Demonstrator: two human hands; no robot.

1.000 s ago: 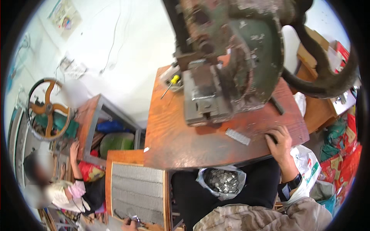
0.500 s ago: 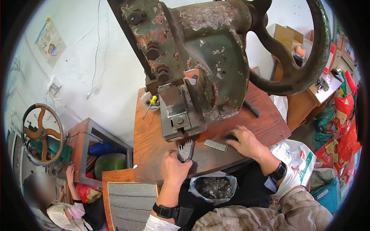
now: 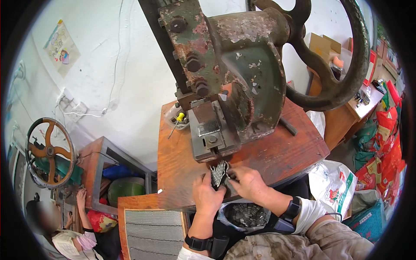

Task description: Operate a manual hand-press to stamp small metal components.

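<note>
Both grips, left hand (image 3: 207, 196) and right hand (image 3: 248, 184), close on a stack of metal strips (image 3: 219, 172) just below the green press (image 3: 242, 78), over the surface (image 3: 182, 156).

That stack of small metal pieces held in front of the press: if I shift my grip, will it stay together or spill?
The stack of small metal pieces looks like many separate thin plates, so it would probably fan apart or spill if loosened. Both hands, left hand and right hand, pinch it, which suggests it needs squeezing. Bare metal is likely slippery and dense.
</note>
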